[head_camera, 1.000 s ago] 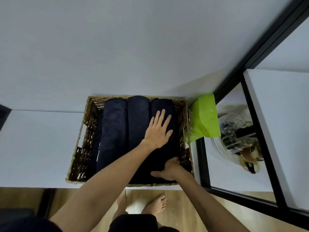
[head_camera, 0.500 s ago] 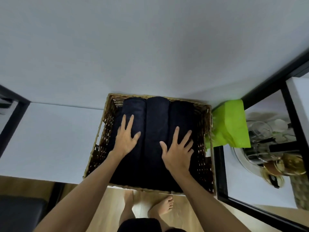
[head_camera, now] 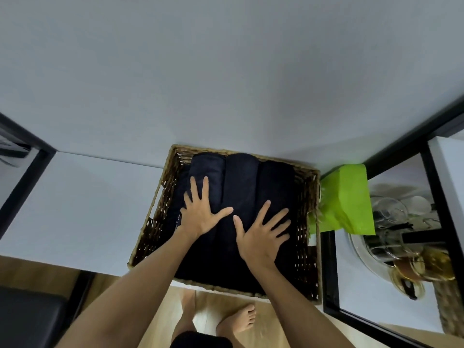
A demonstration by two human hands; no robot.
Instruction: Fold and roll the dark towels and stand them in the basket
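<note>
Filling the basket [head_camera: 310,247] side by side, three dark towel rolls [head_camera: 241,177] run from the near wall to the far wall, packed so that each touches its neighbour. From above they look laid along the basket floor and not stood on end, though the view does not settle it. The left hand [head_camera: 200,214] lies flat on the left roll, fingers spread, thumb reaching toward the middle roll. The right hand [head_camera: 261,234] lies flat as well, fingers fanned across the right roll, thumb on the middle one. Neither hand pinches any cloth; both seem to press and smooth.

The basket sits at the front edge of a white counter [head_camera: 75,204], its near rim level with or just past that edge. A green sheet [head_camera: 344,199] lies just beside its right wall, and glassware [head_camera: 391,222] stands further right.

The likely trouble is the downward push: pressing hard near the front rim could tip or slide the basket off the counter. Uneven pressure might also loosen a roll's outer layer, and an unwound roll would crowd the others.
</note>
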